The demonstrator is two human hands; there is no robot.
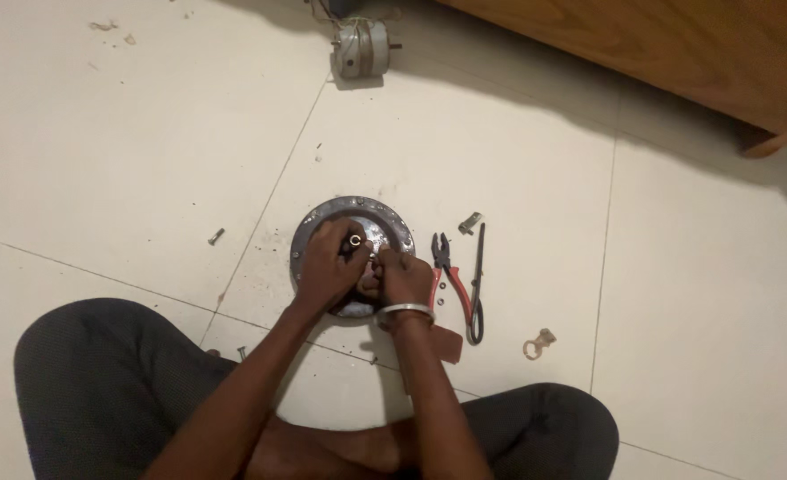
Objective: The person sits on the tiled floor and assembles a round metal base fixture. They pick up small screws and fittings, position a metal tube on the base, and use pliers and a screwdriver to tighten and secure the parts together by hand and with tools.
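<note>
Pale cream floor tiles [127, 151] fill the room, with the edge of a brown wooden furniture piece [678, 53] along the upper right. A person sits cross-legged in dark trousers, both bare hands working over a round grey metal motor cover plate [322, 218] that lies flat on the tiles just ahead of the knees.

The left hand [327, 267] rests on the plate's middle, fingers curled down around a small bright ring-shaped part [355, 240] at the hub. The right hand [402, 277], a silver metal bangle [404, 311] on its wrist, meets it from the side with fingertips pinched together; what they clamp is too small to tell.

How far the work has come is only a judgement: loose fasteners on the floor suggest the unit is already opened up, while both hands busy at the hub suggest that central part is not yet settled.

Counted: one plate; one pair of red-handled pliers [451, 276] and one dark slim hand tool [478, 284] lying side by side just right of the hands; one small silver cylindrical electric motor [361, 49] well apart at the top; one loose screw [216, 236] to the left, with at least one more near the left knee; one small metal clip [470, 222] above the pliers; one pale ring-shaped bracket [540, 344] to the right.
</note>
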